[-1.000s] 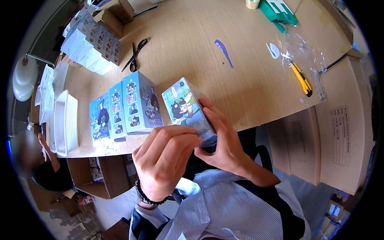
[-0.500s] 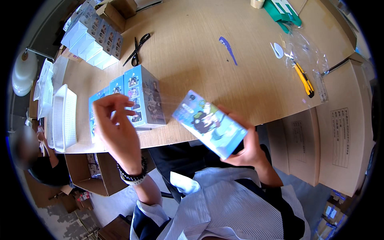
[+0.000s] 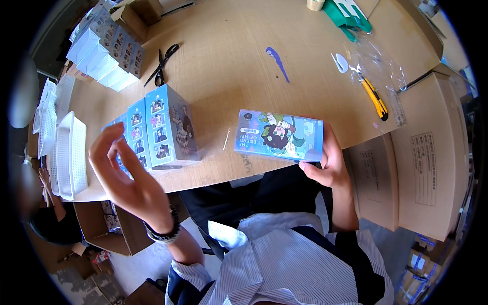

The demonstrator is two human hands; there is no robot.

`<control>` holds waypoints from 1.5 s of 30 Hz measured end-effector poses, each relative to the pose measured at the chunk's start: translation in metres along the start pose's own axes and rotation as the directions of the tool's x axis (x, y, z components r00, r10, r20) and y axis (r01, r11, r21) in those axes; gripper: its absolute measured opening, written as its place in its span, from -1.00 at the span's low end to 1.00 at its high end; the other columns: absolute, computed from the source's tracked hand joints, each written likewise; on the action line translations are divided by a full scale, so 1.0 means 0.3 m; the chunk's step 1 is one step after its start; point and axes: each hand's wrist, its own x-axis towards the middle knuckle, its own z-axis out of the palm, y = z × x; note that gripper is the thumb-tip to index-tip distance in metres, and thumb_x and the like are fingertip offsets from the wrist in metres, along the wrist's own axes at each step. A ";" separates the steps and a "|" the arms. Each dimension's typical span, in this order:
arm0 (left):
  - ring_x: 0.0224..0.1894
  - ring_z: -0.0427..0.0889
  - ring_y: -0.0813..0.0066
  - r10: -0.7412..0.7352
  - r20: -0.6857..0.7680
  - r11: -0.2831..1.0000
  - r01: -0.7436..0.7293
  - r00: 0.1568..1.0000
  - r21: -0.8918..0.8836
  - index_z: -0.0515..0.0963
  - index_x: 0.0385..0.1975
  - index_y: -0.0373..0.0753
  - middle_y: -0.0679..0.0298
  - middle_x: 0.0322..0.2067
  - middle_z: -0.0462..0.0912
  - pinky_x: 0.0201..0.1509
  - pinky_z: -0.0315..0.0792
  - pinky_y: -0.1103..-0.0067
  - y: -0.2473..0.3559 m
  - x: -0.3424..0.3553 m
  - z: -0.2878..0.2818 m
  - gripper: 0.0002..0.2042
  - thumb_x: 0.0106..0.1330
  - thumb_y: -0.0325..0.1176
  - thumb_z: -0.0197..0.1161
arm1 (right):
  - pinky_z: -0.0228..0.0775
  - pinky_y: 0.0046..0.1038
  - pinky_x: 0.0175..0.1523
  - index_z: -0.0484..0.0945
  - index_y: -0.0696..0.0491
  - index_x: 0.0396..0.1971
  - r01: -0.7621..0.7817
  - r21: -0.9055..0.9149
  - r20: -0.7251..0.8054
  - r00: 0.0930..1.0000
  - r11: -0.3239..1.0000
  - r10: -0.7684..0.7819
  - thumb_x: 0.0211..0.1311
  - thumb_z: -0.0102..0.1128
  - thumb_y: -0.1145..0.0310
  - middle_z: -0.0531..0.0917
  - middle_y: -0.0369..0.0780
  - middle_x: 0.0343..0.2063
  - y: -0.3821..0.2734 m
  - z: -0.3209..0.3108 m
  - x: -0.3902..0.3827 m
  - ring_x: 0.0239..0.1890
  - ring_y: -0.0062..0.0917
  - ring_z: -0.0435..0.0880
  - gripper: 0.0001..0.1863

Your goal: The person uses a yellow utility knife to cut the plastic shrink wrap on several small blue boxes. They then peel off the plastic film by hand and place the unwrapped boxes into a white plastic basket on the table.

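My right hand [image 3: 333, 165] grips a light blue cardboard box [image 3: 279, 136] by its right end. The box has a cartoon figure on its face and is held at the table's front edge. My left hand [image 3: 132, 175] is raised beside a row of similar blue boxes [image 3: 158, 129], its fingers loosely bent and apart, with nothing visible in them. It partly hides the leftmost box of the row. Small pictures run down the fronts of these boxes. Between the row and the held box lies a thin pale strip [image 3: 226, 139].
Black scissors [image 3: 161, 65] and stacked pale boxes [image 3: 107, 51] are at the far left, white plastic baskets [image 3: 71, 155] at the left edge. A yellow utility knife [image 3: 373, 98] lies by clear film [image 3: 378, 63] on the right. Large cartons [image 3: 424, 157] stand at right. Another person's arm [image 3: 51, 195] shows at left.
The held box has turned from a slant to nearly level and shifted right with my right hand. My left hand has moved left and slightly down. The whole view has shifted slightly.
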 end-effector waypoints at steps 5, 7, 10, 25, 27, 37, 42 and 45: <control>-0.07 0.71 0.34 0.439 0.418 0.887 -0.310 0.795 -0.342 0.67 -0.10 -0.27 0.20 -0.10 0.71 -0.06 0.56 0.51 0.245 -0.067 0.096 -0.67 0.07 -0.50 0.39 | 0.10 -0.27 0.44 0.21 0.13 0.33 -0.008 0.053 -0.026 1.000 0.999 0.010 0.01 0.28 0.48 0.41 -0.10 0.24 -0.013 0.018 0.026 0.34 -0.36 0.36 -0.20; -0.03 0.67 0.30 0.435 0.510 0.897 -0.311 0.742 -0.314 0.68 -0.03 -0.21 0.25 -0.08 0.69 -0.07 0.54 0.47 0.288 -0.107 0.148 -0.55 -0.02 -0.35 0.48 | 0.14 -0.26 0.42 0.22 0.12 0.33 -0.006 0.035 -0.041 0.999 0.999 0.007 0.03 0.36 0.44 0.42 -0.10 0.24 -0.004 0.023 0.025 0.33 -0.35 0.39 -0.19; -0.11 0.67 0.38 0.468 0.453 0.882 -0.370 0.759 -0.291 0.72 -0.14 -0.20 0.31 -0.18 0.69 -0.16 0.52 0.51 0.284 -0.129 0.177 -0.59 -0.10 -0.43 0.45 | 0.19 -0.23 0.42 0.23 0.13 0.33 0.009 0.020 -0.051 0.999 1.000 -0.008 0.04 0.43 0.40 0.44 -0.09 0.22 -0.003 0.029 0.020 0.30 -0.33 0.43 -0.18; -0.29 0.67 0.44 0.541 0.229 0.833 -0.477 0.809 -0.282 0.71 -0.31 -0.26 0.31 -0.31 0.65 -0.30 0.51 0.57 0.207 -0.164 0.198 -0.67 -0.20 -0.46 0.37 | 0.41 -0.31 0.24 0.37 0.20 0.22 0.173 -0.294 -0.126 0.968 0.940 -0.218 0.00 0.58 0.32 0.61 -0.07 0.07 -0.022 0.072 0.034 0.13 -0.31 0.62 -0.22; -0.28 0.68 0.39 0.496 0.261 0.858 -0.423 0.828 -0.291 0.69 -0.28 -0.26 0.28 -0.30 0.66 -0.31 0.52 0.53 0.210 -0.161 0.201 -0.66 -0.18 -0.51 0.38 | 0.42 -0.31 0.24 0.35 0.22 0.24 0.189 -0.303 -0.143 0.960 0.934 -0.240 0.02 0.59 0.32 0.60 -0.04 0.07 -0.032 0.085 0.041 0.14 -0.31 0.62 -0.20; -0.22 0.49 0.31 0.384 0.382 0.881 -0.211 0.841 -0.422 0.63 -0.15 -0.15 0.32 -0.26 0.54 -0.16 0.45 0.47 0.223 -0.182 0.211 -0.57 -0.14 -0.54 0.41 | 0.46 -0.38 0.19 0.24 0.26 0.35 0.207 -0.276 -0.172 0.950 0.938 -0.261 0.05 0.57 0.17 0.58 0.01 0.10 -0.045 0.132 0.078 0.17 -0.32 0.60 -0.05; -0.21 0.46 0.38 0.514 0.301 0.814 -0.347 0.803 -0.465 0.65 -0.20 -0.04 0.40 -0.23 0.49 -0.15 0.46 0.52 0.167 -0.209 0.222 -0.53 -0.26 -0.47 0.45 | 0.47 -0.44 0.15 0.26 0.26 0.33 0.189 -0.247 -0.137 0.964 0.950 -0.228 0.01 0.58 0.08 0.59 -0.02 0.07 -0.040 0.117 0.069 0.09 -0.40 0.63 -0.02; -0.22 0.47 0.40 0.559 0.290 0.797 -0.406 0.777 -0.447 0.64 -0.24 -0.05 0.41 -0.23 0.48 -0.18 0.47 0.54 0.167 -0.209 0.231 -0.58 -0.23 -0.45 0.43 | 0.45 -0.41 0.16 0.24 0.22 0.33 0.133 -0.145 -0.159 0.975 0.981 -0.156 0.04 0.58 0.07 0.59 -0.05 0.06 -0.041 0.111 0.063 0.09 -0.42 0.61 -0.03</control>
